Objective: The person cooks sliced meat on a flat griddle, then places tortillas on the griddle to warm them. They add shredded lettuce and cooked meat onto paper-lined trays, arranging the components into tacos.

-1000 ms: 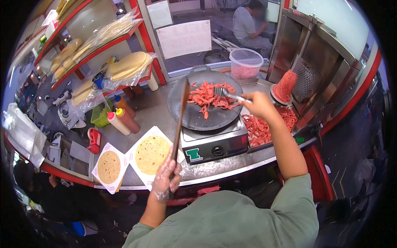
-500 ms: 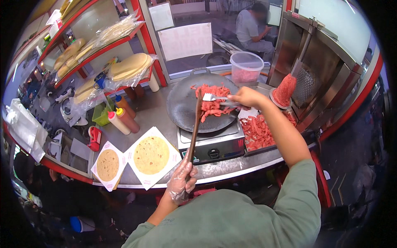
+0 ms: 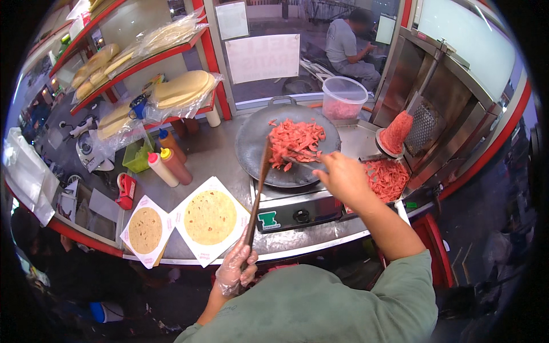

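My left hand [image 3: 237, 270], in a clear plastic glove, is closed round the handle of a long wooden spatula [image 3: 259, 197]. The spatula's far end touches the left side of a heap of shredded reddish meat [image 3: 297, 137]. That heap lies on a round dark griddle [image 3: 250, 151] over a steel gas stove [image 3: 286, 216]. Bare, my right hand [image 3: 345, 178] grips metal tongs [image 3: 307, 163], whose tips reach into the near side of the heap. Part of the tongs is hidden by my fingers and the meat.
Two flatbreads [image 3: 210, 217] lie on paper at the left, near sauce bottles [image 3: 177, 166]. Shelves [image 3: 189, 46] hold bagged bread. At right are a meat tray [image 3: 355, 143], a meat cone [image 3: 396, 132] by the grill, and a plastic tub [image 3: 344, 97]. Someone sits beyond the window.
The tongs have moved down and right, from the middle of the meat to its near edge. The meat sits in a tighter heap, and the spatula has shifted slightly left.
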A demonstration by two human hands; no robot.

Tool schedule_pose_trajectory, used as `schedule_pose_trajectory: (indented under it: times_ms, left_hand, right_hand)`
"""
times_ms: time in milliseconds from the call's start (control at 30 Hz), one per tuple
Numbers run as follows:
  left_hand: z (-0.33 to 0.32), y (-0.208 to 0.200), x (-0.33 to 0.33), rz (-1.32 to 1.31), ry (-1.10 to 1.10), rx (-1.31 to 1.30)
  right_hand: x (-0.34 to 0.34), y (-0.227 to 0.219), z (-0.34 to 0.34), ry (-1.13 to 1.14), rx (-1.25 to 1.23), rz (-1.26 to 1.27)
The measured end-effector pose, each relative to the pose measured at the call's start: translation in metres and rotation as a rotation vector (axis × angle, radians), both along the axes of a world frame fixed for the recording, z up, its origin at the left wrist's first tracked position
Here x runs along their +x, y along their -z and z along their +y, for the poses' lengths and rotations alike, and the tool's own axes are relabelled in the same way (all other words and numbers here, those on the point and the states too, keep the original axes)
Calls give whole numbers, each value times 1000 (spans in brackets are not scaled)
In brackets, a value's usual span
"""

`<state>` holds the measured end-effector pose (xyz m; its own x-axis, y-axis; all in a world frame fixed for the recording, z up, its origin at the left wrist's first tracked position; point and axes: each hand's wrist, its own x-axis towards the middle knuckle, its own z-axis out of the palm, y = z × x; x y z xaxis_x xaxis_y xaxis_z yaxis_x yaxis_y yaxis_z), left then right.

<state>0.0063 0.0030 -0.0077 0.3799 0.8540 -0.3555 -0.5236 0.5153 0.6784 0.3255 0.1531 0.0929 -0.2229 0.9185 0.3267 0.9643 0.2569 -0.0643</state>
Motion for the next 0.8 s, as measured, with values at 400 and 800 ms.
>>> schedule_pose_trajectory:
  times_ms: [400,800]
  left_hand:
    - [68,-6,-15,161,51,127]
    - [30,-8,2,181,-121,95]
  right_hand:
    - [-3,50,43,64,13,133]
    - [21,39,43,16,18,197]
